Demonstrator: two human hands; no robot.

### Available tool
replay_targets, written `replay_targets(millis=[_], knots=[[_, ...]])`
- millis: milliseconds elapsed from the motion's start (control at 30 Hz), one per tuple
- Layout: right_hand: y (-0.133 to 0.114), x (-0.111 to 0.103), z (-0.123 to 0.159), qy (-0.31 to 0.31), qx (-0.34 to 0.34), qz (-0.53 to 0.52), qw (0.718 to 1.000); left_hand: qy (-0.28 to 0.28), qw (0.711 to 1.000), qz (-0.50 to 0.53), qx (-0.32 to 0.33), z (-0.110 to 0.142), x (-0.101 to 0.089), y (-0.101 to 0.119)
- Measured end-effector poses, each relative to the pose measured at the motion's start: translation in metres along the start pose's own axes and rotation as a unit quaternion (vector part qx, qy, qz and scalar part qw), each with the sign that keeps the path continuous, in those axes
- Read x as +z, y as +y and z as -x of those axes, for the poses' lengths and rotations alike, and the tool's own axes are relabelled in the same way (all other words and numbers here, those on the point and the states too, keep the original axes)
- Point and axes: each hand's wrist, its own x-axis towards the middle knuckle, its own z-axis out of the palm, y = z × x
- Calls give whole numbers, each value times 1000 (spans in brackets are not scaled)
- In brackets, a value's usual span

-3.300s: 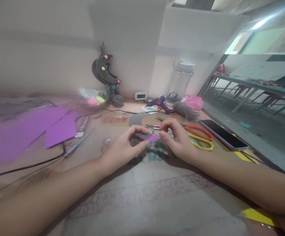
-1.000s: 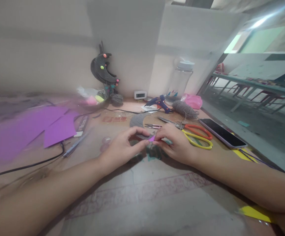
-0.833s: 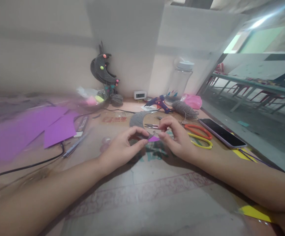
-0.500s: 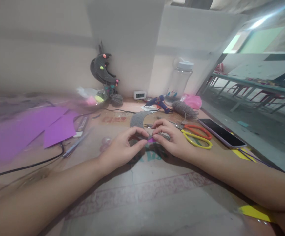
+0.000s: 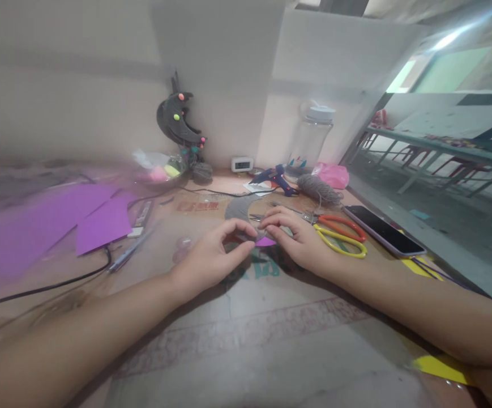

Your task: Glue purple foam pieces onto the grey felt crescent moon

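Note:
My left hand (image 5: 212, 255) and my right hand (image 5: 299, 238) meet over the middle of the table, fingertips almost touching. Between them lies a small purple paper piece (image 5: 265, 242) on a grey crescent cutout (image 5: 237, 208). My left thumb and forefinger pinch the piece's left edge. My right fingers are pressed together and lie on its right side. Most of the piece is hidden under the fingers.
Yellow scissors (image 5: 341, 242) and orange scissors (image 5: 343, 222) lie right of my right hand, then a phone (image 5: 384, 230). Behind are a glue gun (image 5: 273, 177), grey yarn (image 5: 319, 188), a jar (image 5: 311, 139) and a black moon decoration (image 5: 178, 120). Purple sheets (image 5: 101, 221) and a cable (image 5: 80, 277) lie left.
My right hand lifted off the purple piece, then came back down, and its fingers now lie flatter against it. My left hand has kept its pinch in place.

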Motion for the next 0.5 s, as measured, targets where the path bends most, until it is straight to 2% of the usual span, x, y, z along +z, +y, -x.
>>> replay_targets(millis=[100, 167, 333, 500], knots=[[3, 0, -1, 54, 45, 7, 997, 15, 999, 30, -8, -2, 0, -4], [3, -1, 0, 82, 47, 14, 995, 21, 997, 66, -23, -4, 0, -7], [-2, -1, 4, 31, -26, 59, 997, 15, 993, 101, -57, -6, -2, -5], [-8, 0, 6, 14, -41, 67, 997, 24, 991, 114, -65, -5, -4, -1]])
